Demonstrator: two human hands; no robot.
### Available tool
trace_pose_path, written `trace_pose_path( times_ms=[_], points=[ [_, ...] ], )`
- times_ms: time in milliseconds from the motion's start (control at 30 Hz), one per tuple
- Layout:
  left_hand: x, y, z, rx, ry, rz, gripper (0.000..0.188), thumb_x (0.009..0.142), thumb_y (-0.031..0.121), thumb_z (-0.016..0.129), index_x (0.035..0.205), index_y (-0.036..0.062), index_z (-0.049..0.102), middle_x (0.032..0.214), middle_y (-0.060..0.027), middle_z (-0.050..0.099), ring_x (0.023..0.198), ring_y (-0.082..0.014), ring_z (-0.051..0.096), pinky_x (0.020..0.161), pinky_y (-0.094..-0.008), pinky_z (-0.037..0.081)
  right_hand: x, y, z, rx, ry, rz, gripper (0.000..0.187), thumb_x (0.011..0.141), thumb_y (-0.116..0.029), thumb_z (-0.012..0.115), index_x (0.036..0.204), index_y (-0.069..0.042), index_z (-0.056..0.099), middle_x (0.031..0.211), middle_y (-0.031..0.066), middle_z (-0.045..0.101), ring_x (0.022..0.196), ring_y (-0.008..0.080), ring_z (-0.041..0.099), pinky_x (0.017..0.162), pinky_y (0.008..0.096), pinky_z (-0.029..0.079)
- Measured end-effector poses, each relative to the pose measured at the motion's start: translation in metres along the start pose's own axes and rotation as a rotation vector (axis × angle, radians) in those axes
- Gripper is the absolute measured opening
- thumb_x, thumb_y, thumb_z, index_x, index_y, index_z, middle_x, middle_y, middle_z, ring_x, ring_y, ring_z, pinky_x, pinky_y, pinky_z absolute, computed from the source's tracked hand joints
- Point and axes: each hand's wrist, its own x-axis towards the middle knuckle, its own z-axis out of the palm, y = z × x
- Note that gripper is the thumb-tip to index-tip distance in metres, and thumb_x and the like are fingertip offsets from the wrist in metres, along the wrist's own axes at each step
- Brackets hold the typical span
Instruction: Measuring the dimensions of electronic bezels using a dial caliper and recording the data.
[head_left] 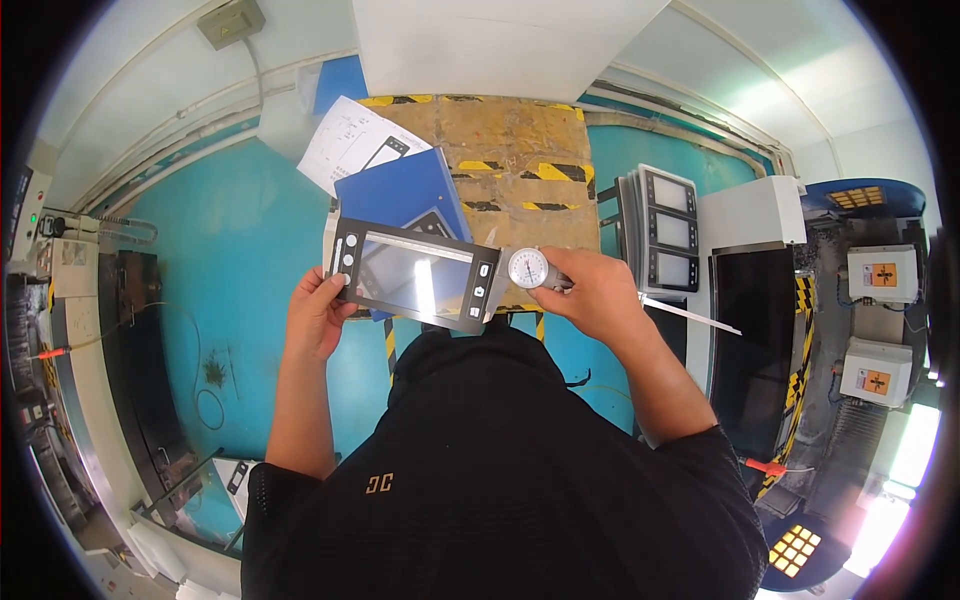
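My left hand (318,312) pinches the left end of a flat panel (415,275) with a black border, a clear window and small white marks at both ends. The panel is held up in front of me, slightly tilted, and light glares off its window. In my right hand (592,285) is a dial caliper (528,267), its round white dial facing up and its beam reaching out to the right past the wrist. The caliper's jaws are at the panel's right end; whether they touch it I cannot tell. Behind the panel lies a blue folder (400,190).
A worn tabletop (530,140) with yellow-black tape stands ahead. Printed sheets (345,145) lie at its left. To the right stands a stack of similar panels (668,230), beside a white and black machine (750,220). Teal floor (240,240) surrounds the table.
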Motion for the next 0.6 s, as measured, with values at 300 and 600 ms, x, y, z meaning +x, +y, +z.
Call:
trace_pose_path(
  times_ms=[300, 600],
  points=[
    [-0.0022, 0.0011, 0.0006, -0.004, 0.004, -0.002, 0.011, 0.092, 0.005, 0.064, 0.1, 0.0046, 0.057, 0.088, -0.0086, 0.07, 0.073, -0.0158, 0.071, 0.058, -0.0239, 0.06, -0.0021, -0.0006, 0.0001, 0.015, 0.006, 0.005, 0.034, 0.077, -0.031, 0.076, 0.106, -0.015, 0.07, 0.08, 0.0102, 0.067, 0.078, 0.0303, 0.067, 0.066, 0.0416, 0.053],
    [-0.0031, -0.002, -0.0008, 0.011, 0.002, 0.013, 0.011, 0.091, 0.008, 0.064, 0.101, 0.0075, 0.058, 0.087, -0.0055, 0.069, 0.07, -0.0126, 0.068, 0.055, -0.0233, 0.058, -0.0032, -0.0019, -0.0017, 0.006, -0.023, 0.03, 0.037, 0.076, -0.03, 0.078, 0.108, -0.013, 0.07, 0.082, 0.0112, 0.068, 0.077, 0.0308, 0.067, 0.067, 0.0402, 0.053]
  ],
)
